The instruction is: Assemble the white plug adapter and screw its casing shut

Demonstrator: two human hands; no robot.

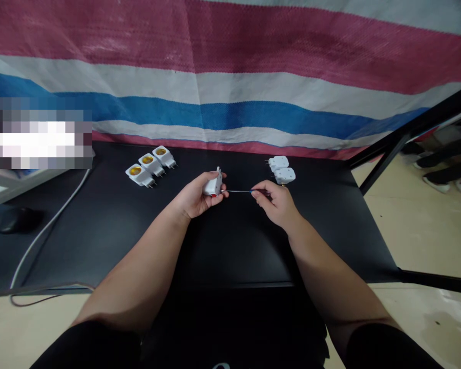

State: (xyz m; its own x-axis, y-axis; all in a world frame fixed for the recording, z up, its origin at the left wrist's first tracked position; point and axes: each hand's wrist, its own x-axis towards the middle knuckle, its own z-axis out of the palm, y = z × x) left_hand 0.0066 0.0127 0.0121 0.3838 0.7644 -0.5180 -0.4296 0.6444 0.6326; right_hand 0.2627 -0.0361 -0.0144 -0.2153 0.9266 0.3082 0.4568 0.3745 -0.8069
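Note:
In the middle of the black table, my left hand (197, 196) is closed around a white plug-in socket adapter (212, 185) with a small red part on its lower side. My right hand (274, 201) pinches the handle of a screwdriver (238, 191). Its thin metal shaft points left, and the tip meets the side of the adapter by my left fingertips. The exact contact is too small to make out. Just beyond my right hand lie two white adapters (285, 176), side by side with their pins facing left.
Three white plug-in lamp holders (139, 175) with yellowish round openings stand in a slanted row at left. Farther left are a black mouse (20, 220), a pale cable (49, 225) and a blurred-out bright device. A striped tarp (238, 115) hangs behind the table; a black metal frame (407, 134) stands at right.

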